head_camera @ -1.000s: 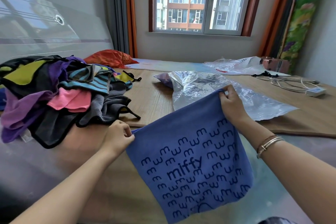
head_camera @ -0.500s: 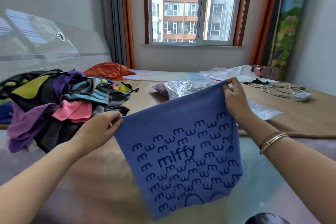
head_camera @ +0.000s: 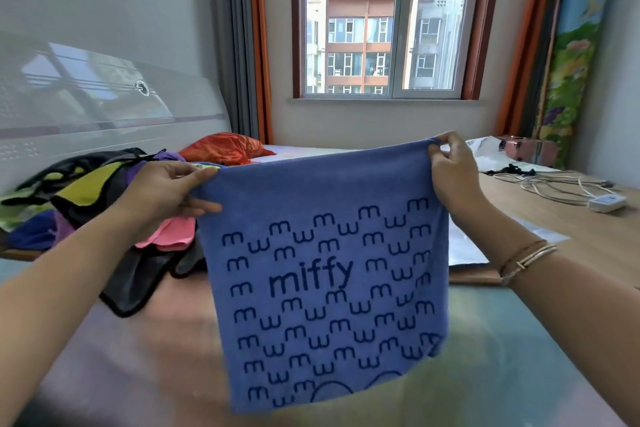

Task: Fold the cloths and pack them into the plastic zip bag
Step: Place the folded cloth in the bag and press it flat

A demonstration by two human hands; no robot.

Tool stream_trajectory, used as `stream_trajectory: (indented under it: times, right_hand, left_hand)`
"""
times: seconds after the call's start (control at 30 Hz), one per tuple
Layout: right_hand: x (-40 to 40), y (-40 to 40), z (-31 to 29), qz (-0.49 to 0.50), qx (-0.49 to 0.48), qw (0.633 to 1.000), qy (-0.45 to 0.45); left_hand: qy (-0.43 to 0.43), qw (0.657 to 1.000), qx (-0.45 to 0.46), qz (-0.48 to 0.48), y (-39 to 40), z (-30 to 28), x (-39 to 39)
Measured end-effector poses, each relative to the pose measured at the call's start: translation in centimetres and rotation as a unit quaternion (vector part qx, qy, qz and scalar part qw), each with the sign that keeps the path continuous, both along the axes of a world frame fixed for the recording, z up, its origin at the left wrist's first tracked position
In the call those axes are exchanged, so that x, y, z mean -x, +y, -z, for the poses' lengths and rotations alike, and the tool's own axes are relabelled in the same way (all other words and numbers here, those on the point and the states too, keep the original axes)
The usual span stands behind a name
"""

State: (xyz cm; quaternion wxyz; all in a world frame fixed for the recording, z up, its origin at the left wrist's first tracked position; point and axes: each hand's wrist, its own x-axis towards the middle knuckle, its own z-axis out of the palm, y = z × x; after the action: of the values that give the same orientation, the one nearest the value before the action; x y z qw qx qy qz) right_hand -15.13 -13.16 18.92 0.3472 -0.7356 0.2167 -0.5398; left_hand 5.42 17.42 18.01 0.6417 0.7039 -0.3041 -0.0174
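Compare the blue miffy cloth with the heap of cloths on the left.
The blue miffy cloth hangs spread flat, gripped at its top corners by the left hand and right hand; the heap of cloths lies crumpled and unheld. The cloth is one printed blue; the heap mixes colours. Neither is folded.

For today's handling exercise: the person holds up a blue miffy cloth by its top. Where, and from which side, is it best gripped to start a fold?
Probably the two top corners, one from each side, as now: the left hand and right hand pinch the blue cloth there. It hangs flat and spread, bottom edge free, so the top could be lowered to meet it.
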Motion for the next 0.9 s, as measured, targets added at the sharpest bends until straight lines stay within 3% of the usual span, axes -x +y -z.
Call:
stream_trajectory:
  times: [0.07,0.23,0.37,0.47,0.53,0.6,0.73,0.8,0.9]
  right_hand:
    - [-0.9,-0.4,-0.1,0.007,0.013,1.000,0.007]
    - [-2.6,-1.6,-0.2,0.011,0.015,0.999,0.049]
    - [-3.5,-3.1,-0.3,0.037,0.044,0.984,0.171]
    - [-4.5,-3.7,0.0,0.071,0.066,0.952,0.290]
    - [-5.3,-3.5,0.4,0.043,-0.017,0.951,0.306]
    - [-6.4,-3.2,0.3,-0.037,-0.184,0.948,0.259]
    - [-8.4,-3.2,-3.2,-0.120,-0.374,0.914,0.099]
    - [-9.1,-3.3,-5.8,-0.164,-0.369,0.915,0.011]
    - [-8.9,-2.6,-9.2,-0.242,-0.251,0.934,-0.077]
  left_hand:
    - [0.032,0.999,0.026,0.015,-0.6,-0.2,-0.7]
    - [0.014,0.998,0.044,0.041,-1.5,0.1,-3.4]
    - [-0.023,0.997,-0.052,0.057,-1.5,0.8,-4.8]
    - [-0.001,0.997,-0.067,0.029,-2.4,1.8,-5.6]
    - [0.023,0.998,-0.061,0.001,-3.4,2.5,-6.3]
    - [0.040,0.998,-0.051,-0.022,-4.3,2.9,-7.2]
    - [-0.004,0.999,-0.015,-0.045,-5.7,0.5,-8.2]
    - [-0.047,0.997,0.038,-0.057,-5.8,-2.2,-8.8]
    - [-0.132,0.984,0.086,-0.085,-4.9,-7.1,-8.7]
